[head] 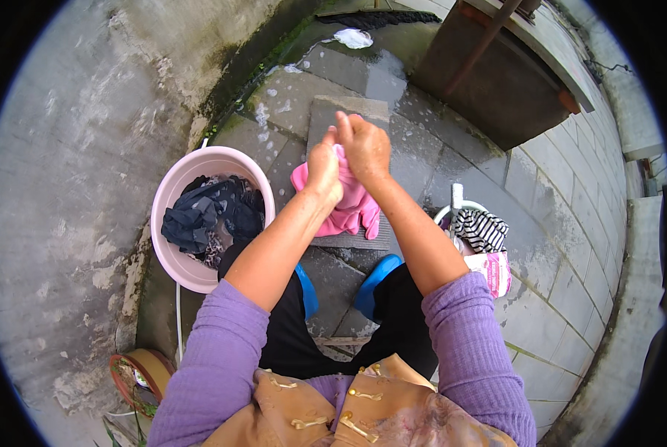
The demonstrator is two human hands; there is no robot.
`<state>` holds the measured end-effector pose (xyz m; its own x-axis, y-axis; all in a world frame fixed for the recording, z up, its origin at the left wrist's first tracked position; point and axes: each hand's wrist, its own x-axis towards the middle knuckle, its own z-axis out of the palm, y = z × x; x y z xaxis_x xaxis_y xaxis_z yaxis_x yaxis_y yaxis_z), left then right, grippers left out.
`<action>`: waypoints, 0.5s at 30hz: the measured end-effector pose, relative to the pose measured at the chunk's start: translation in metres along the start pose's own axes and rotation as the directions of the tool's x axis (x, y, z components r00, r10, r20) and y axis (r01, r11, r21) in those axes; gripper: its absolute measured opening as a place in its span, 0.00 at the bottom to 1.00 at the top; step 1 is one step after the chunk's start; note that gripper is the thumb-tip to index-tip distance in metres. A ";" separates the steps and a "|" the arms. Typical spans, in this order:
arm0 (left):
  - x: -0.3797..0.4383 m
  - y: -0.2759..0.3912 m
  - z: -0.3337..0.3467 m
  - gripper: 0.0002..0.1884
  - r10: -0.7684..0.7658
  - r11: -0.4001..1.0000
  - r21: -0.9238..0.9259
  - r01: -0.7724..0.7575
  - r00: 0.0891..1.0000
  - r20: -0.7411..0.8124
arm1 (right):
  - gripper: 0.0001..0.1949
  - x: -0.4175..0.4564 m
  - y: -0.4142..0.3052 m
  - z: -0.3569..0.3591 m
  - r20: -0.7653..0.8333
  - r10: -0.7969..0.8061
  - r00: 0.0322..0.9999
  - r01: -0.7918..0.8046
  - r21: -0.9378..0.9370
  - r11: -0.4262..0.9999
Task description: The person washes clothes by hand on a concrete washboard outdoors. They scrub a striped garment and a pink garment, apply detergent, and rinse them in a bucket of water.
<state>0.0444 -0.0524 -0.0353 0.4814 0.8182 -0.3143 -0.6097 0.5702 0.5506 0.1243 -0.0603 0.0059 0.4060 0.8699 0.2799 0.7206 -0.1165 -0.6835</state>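
Note:
Between my two hands is a wet pink cloth garment, bunched at its upper end and hanging down. My left hand grips it from the left side, thumb up. Close beside it, my right hand is closed around the top of the same garment. The lower folds lie over a grey ribbed washboard slab set on the paving. At my left stands a pink plastic tub with dark wet clothes in soapy water.
On the right sit a small bucket, a black-and-white striped cloth, a brush and a washing powder packet. A stone-topped block stands at upper right. The concrete wall rises left. A plant pot is at lower left.

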 end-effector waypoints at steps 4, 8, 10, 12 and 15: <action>0.018 0.030 -0.041 0.20 0.089 0.954 -0.294 0.055 0.885 0.457 | 0.19 -0.026 -0.032 0.011 -0.087 -0.406 0.909 0.410 0.033 0.911; -0.014 -0.004 0.031 0.16 0.010 0.999 -0.046 -0.016 0.991 -0.131 | 0.24 0.023 0.016 -0.011 -0.014 0.112 0.994 -0.112 -0.008 0.994; -0.011 0.016 0.031 0.15 -0.016 0.999 -0.033 0.008 0.966 -0.258 | 0.23 -0.002 -0.005 -0.002 -0.031 -0.044 0.999 0.045 0.039 0.998; 0.011 0.047 -0.028 0.21 -0.004 0.962 -0.233 0.140 0.864 0.503 | 0.20 -0.027 -0.037 0.003 -0.055 -0.308 0.950 0.311 0.079 0.947; -0.028 0.030 0.058 0.21 -0.069 0.988 -0.153 0.024 0.951 -0.300 | 0.22 -0.008 -0.007 -0.002 -0.027 -0.176 0.984 0.177 0.052 0.983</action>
<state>0.0490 -0.0624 0.0346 0.3114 0.7610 -0.5691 -0.6870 0.5941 0.4185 0.1173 -0.0674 0.0093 0.2877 0.8637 0.4139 0.7508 0.0649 -0.6574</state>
